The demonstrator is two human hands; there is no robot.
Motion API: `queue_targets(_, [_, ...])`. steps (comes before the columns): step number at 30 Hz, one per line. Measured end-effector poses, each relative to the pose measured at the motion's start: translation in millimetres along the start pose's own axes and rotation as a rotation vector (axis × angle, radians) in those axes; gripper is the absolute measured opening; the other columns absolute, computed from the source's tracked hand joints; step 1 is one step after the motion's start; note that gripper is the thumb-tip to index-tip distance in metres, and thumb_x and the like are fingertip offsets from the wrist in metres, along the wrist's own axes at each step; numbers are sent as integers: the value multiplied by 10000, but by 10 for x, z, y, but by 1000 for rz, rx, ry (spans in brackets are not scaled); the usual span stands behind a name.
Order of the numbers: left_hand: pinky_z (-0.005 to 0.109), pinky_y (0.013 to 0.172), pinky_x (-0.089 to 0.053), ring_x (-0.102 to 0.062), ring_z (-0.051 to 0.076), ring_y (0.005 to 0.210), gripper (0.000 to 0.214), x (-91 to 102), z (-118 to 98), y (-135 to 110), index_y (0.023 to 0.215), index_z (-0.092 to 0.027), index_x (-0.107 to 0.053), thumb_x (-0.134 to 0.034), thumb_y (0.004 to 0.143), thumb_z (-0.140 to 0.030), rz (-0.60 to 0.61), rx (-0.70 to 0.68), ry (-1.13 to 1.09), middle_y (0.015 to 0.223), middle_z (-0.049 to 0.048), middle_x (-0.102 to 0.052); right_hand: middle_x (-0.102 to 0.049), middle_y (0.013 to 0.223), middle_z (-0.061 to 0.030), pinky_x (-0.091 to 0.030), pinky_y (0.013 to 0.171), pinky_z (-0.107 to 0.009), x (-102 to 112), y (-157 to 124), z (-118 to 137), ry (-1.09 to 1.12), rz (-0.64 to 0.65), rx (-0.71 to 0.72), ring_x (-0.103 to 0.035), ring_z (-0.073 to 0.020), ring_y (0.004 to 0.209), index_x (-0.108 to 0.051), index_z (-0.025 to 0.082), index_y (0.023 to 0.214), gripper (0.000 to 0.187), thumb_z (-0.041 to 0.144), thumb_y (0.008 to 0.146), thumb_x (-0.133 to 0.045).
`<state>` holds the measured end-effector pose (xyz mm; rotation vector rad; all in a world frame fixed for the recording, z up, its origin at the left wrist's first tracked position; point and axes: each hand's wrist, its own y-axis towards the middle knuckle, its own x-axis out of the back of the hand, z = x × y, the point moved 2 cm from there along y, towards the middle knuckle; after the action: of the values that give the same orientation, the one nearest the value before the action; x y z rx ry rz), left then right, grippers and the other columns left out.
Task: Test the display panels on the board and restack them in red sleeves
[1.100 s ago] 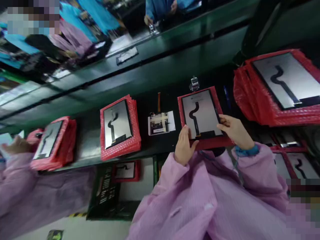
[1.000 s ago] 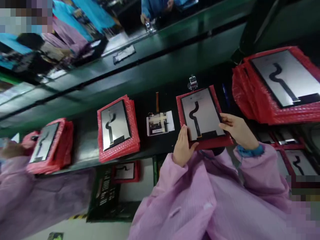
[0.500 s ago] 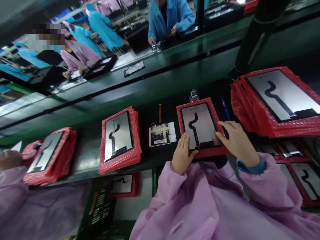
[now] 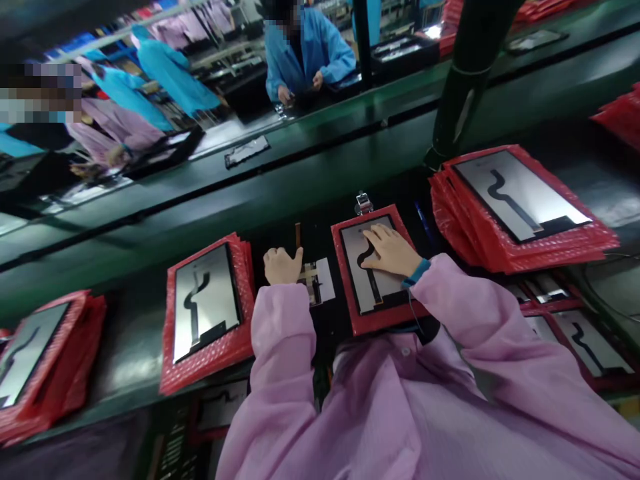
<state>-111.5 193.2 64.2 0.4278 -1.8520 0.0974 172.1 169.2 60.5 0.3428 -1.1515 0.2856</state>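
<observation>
My right hand (image 4: 393,252) lies over an LCD panel (image 4: 400,298), its thumb and fingers apart around the black flex cable (image 4: 373,283). The panel rests face up in a red tray-like frame (image 4: 367,325) in front of me. My left hand (image 4: 283,265) is at the left side of a small circuit board (image 4: 311,283) and covers part of it. Its thumb stands apart; the fingertips point away and are partly hidden. A brown ribbon cable (image 4: 299,235) runs up from the board. A metal clip (image 4: 363,203) sits behind the frame.
Stacks of panels on red bubble wrap stand left (image 4: 173,373), far left (image 4: 75,373) and right (image 4: 505,257). A blue pen (image 4: 423,220) lies beside the right stack. A dark green post (image 4: 457,100) rises behind it. Co-workers (image 4: 307,57) sit across the bench.
My left hand has left the panel's lower left edge and moved left to the circuit board. My right hand has shifted from the frame's right edge onto the panel's flex cable. The view has turned right.
</observation>
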Motion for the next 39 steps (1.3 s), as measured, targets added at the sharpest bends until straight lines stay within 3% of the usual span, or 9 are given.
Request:
queue_targets(8, [476, 1115, -442, -576, 293, 1172, 99, -122, 135, 72, 788, -194, -614, -660, 847, -258, 1, -34, -276, 1062, 112, -641, -460, 1572, -224, -338, 1256, -518, -64, -123, 8, -12, 31, 34, -385, -348, 1515, -478, 42, 1515, 740, 452, 929, -668])
queue_targets(13, [382, 1003, -487, -615, 218, 1042, 109, -122, 168, 141, 848, -175, -626, -711, 837, -242, 11, -24, -523, 1035, 78, -646, -407, 1595, -261, -328, 1261, -545, -45, -168, 50, -37, 48, 37, -350, -375, 1535, -427, 10, 1546, 897, 552, 887, -703])
queue_targets(20, [256, 735, -500, -625, 136, 772, 169, -129, 114, 183, 839, -179, -615, -653, 949, -301, -27, -123, -814, 830, 30, -662, -429, 1585, -251, -340, 1239, -580, -103, -217, 74, -16, 17, 69, -383, -379, 1516, -439, 57, 1537, 808, 519, 917, -675])
queue_targets(27, [233, 756, -548, -678, 106, 769, 57, -128, 58, 164, 1008, -196, -638, -623, 957, -177, 32, -248, -983, 866, 8, -702, -526, 1472, -190, -381, 1210, -577, -29, -181, 104, 260, 15, 72, -464, -350, 1431, -483, 140, 1492, 691, 356, 876, -710])
queue_targets(29, [240, 782, -557, -680, 107, 779, 107, -110, 50, 143, 922, -195, -643, -597, 998, -256, 15, -276, -989, 870, 18, -713, -426, 1561, -182, -421, 1181, -567, -11, -174, 107, 457, 36, 73, -431, -336, 1459, -376, 185, 1565, 795, 398, 871, -701])
queue_targets(32, [250, 770, -558, -680, 113, 756, 297, -84, 34, 121, 814, -191, -629, -549, 1039, -367, -21, -324, -1014, 819, 29, -717, -185, 1700, -158, -509, 1094, -517, 8, -161, 125, 758, 114, 28, -447, -301, 1461, -26, 273, 1662, 1028, 532, 890, -653])
queue_targets(34, [258, 756, -561, -680, 117, 722, 260, -76, 21, 117, 872, -194, -652, -570, 1031, -383, -11, -315, -1027, 790, 18, -715, -220, 1698, -140, -536, 1058, -477, 34, -133, 169, 882, 180, 7, -510, -265, 1411, 74, 307, 1658, 1012, 584, 933, -576])
queue_targets(37, [268, 775, -570, -692, 121, 731, 168, -59, -5, 103, 1013, -205, -669, -611, 1010, -363, 29, -287, -1024, 822, 5, -726, -550, 1494, -122, -502, 1095, -454, 104, -36, 280, 887, 254, 41, -568, -247, 1338, -353, 258, 1594, 685, 599, 1006, -434])
queue_targets(39, [267, 799, -571, -703, 123, 776, 157, -30, -23, 79, 983, -200, -668, -607, 1010, -342, 34, -312, -1029, 856, 15, -729, -676, 1303, -111, -473, 1113, -443, 144, 61, 362, 830, 289, 106, -612, -244, 1257, -660, 208, 1280, 545, 575, 1042, -333])
